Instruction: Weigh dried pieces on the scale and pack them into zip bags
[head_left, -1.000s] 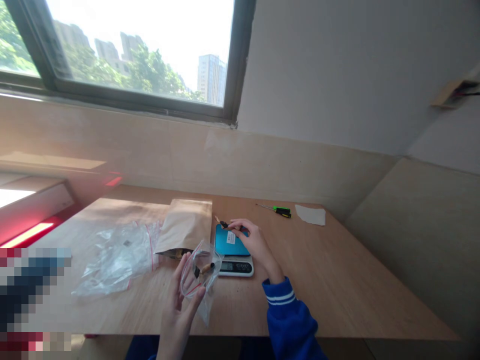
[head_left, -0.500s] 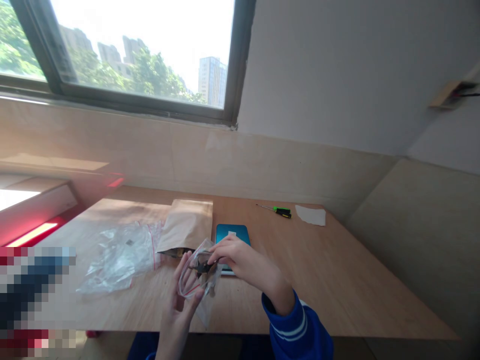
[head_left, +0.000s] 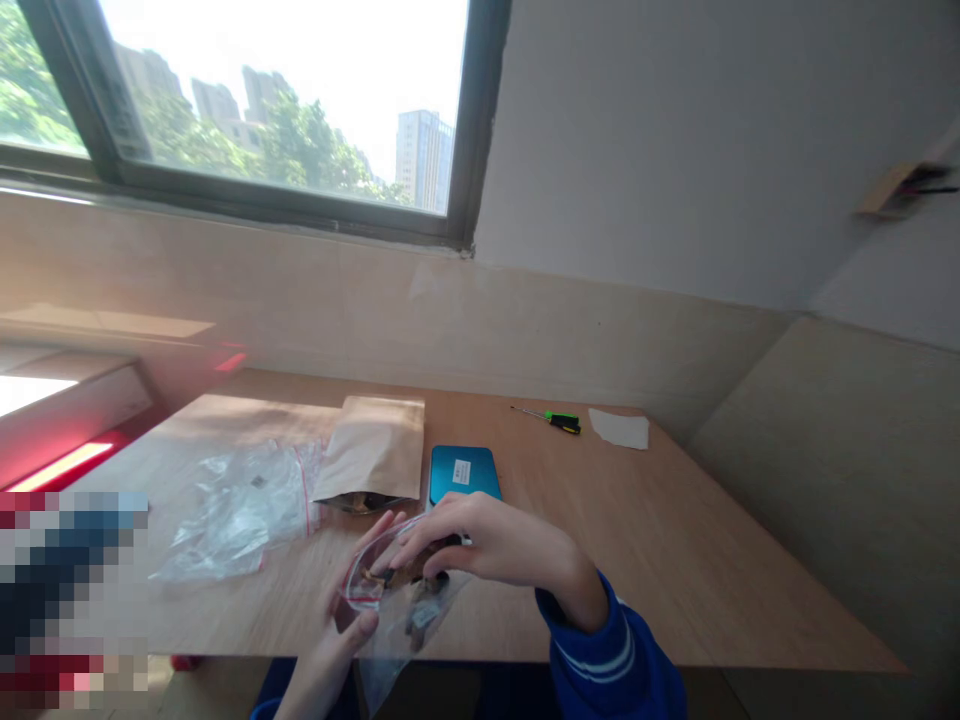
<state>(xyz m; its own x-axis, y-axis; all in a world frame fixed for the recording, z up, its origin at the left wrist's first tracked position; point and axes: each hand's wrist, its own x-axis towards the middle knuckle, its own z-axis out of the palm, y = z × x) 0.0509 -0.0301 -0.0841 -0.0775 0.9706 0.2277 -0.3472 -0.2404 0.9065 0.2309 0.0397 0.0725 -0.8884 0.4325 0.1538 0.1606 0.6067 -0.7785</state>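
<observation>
On the left of the table (head_left: 720, 560), a loose clear bag (head_left: 232, 515) lies flat and crumpled, its red-lined edge turned toward the paper bag (head_left: 379, 440). The paper bag lies just beside that edge, its mouth facing you and slightly parted, with something dark and brown showing inside.

Nearer to you, your left hand (head_left: 339, 612) holds the zip bag (head_left: 391, 630). Your fingers stand behind the plastic and your thumb is on the near side, so the bag sits between them; its mouth gapes and its lower corner hangs down by the table's front edge. Inside, the dark and brown pieces (head_left: 424, 612) show through the plastic, to the right of your left thumb and below your right fingers. The plastic blurs them, so I cannot count them.

Your right hand (head_left: 487, 540) reaches over the bag's mouth from the right, fingers bent and pointing left and down, the thumb a little apart from them. Something dark shows in that gap; I cannot tell whether you pinch it or whether it lies loose in the bag.

Behind your right hand is the scale (head_left: 463, 468), its blue top in view and its near part covered. Farther right, near the back edge, lie the screwdriver (head_left: 561, 420) and, just beside it, a paper scrap (head_left: 621, 429).
</observation>
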